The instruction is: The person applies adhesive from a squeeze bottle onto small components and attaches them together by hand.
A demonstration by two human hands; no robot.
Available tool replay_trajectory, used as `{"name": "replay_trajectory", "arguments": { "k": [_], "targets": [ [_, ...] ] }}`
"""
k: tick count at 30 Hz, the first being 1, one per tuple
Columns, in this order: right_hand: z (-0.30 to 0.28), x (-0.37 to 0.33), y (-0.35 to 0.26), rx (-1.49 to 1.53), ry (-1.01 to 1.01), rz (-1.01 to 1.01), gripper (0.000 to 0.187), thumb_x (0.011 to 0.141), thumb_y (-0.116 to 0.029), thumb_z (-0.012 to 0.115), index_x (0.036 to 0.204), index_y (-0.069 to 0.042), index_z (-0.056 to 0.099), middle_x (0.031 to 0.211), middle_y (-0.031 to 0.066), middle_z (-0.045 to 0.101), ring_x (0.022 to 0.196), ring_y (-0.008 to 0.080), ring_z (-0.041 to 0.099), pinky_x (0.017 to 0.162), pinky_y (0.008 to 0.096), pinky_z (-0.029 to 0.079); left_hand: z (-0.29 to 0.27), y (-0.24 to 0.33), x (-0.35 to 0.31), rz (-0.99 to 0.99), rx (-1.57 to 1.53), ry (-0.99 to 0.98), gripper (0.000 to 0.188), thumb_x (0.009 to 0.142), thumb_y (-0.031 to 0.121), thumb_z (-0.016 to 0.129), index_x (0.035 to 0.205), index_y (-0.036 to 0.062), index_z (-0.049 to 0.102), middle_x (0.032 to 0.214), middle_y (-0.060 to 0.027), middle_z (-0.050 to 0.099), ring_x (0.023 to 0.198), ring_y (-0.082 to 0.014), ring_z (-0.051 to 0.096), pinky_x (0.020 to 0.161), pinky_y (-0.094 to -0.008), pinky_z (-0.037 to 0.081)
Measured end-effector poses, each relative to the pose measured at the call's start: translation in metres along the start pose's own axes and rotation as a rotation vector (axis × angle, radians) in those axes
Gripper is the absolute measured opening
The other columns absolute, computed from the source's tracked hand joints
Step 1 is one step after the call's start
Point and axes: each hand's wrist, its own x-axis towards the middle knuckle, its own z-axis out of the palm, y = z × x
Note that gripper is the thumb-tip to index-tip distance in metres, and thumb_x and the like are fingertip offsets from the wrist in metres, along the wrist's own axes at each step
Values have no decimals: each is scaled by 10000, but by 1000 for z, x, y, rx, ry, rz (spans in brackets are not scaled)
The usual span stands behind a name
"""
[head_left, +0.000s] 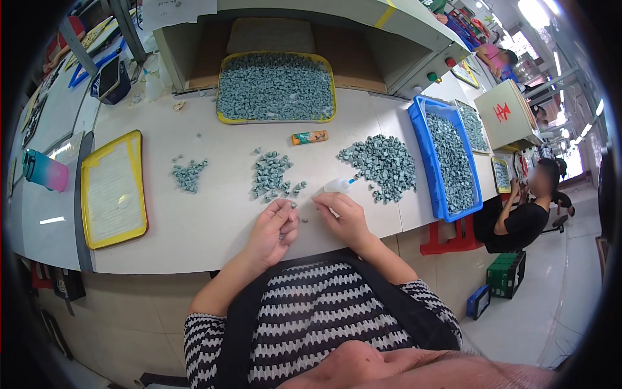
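Observation:
My left hand (275,233) is closed, thumb and forefinger pinching a small grey-green piece (293,205), like a little stone or bead. Another such piece seems to show at its curled fingers. Close by on the right, my right hand (345,219) has its fingers bent and drawn together; whatever is at their tips is hidden or too small to name. Just beyond it lies a white squeeze bottle (337,186) with a blue tip. Grey-green pieces lie in a middle pile (271,172), a larger right pile (383,165) and a smaller left pile (188,175).
A yellow-rimmed tray (335,107) full of pieces sits under the shelf. At right stands a blue tray (468,162) of pieces, at left a yellow-rimmed tray (116,188) with a ridged white surface. An orange tube (310,137) lies mid-table. A co-worker (528,207) sits at right.

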Motion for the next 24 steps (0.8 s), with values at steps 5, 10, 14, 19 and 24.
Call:
{"name": "replay_trajectory", "arguments": {
  "k": [5,10,14,19,24],
  "targets": [
    [-4,-8,4,-37,-319,-34,254,724,-70,696,971,-53,641,935,101,593,817,238,595,702,318,496,1,3,0,8,-56,54,43,940,132,448,923,93,457,750,-9,436,563,-65,332,411,-174,243],
    [0,-7,1,-73,-407,-166,250,722,-117,671,954,-37,620,908,108,571,841,273,568,734,345,481,0,0,3,-6,-52,2,25,928,120,469,926,97,461,757,-10,448,582,-72,343,447,-186,260],
    [4,-17,13,-143,-472,-135,130,756,-131,592,841,-33,589,837,124,548,803,294,556,719,356,477,0,-5,4,-29,-43,28,20,926,113,468,917,107,451,733,-6,421,577,-74,341,444,-191,267],
    [-5,-23,16,-44,-437,-94,89,743,-84,550,770,1,547,775,153,536,730,320,564,668,366,473,-2,-16,5,25,54,83,22,932,111,454,927,121,436,720,4,404,567,-66,343,420,-186,273],
    [-24,-26,0,2,-437,-50,102,743,-80,559,761,18,536,768,158,526,694,327,560,645,385,464,10,-18,-7,13,84,99,36,937,130,454,923,101,438,708,3,410,551,-60,342,393,-175,252]
  ]
}}
